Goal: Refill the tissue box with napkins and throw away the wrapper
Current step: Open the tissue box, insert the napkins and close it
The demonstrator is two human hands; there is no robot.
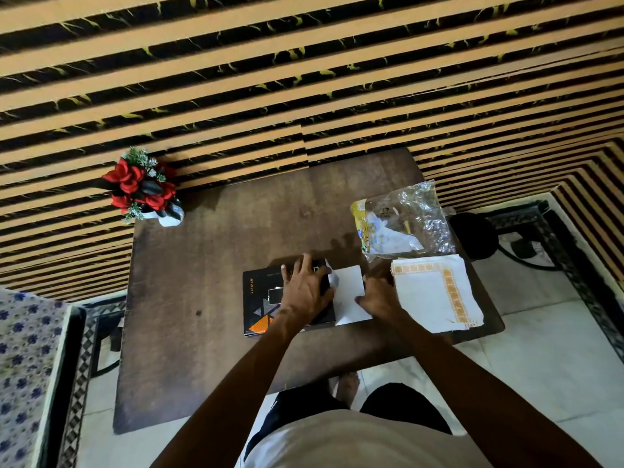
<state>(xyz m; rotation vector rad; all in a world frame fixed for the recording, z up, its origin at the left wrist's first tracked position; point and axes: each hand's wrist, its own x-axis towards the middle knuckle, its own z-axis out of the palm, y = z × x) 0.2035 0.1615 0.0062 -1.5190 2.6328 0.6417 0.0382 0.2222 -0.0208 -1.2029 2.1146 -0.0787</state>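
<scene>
A black tissue box (257,300) with orange and grey triangles lies flat on the brown table (209,271). My left hand (305,288) presses down on its top, fingers spread. At the box's right end stands its white end flap (347,295), open, and my right hand (380,293) grips the flap's right edge. A stack of white napkins (435,295) with an orange border lies just right of my right hand. Behind the napkins, the clear crumpled plastic wrapper (405,221) with a yellow edge rests near the table's right rim.
A white vase of red flowers (143,187) stands at the table's far left corner against the striped wall. A black stool (472,234) sits right of the table. A patterned cloth surface (23,366) lies at the left. My legs stand at the table's near edge.
</scene>
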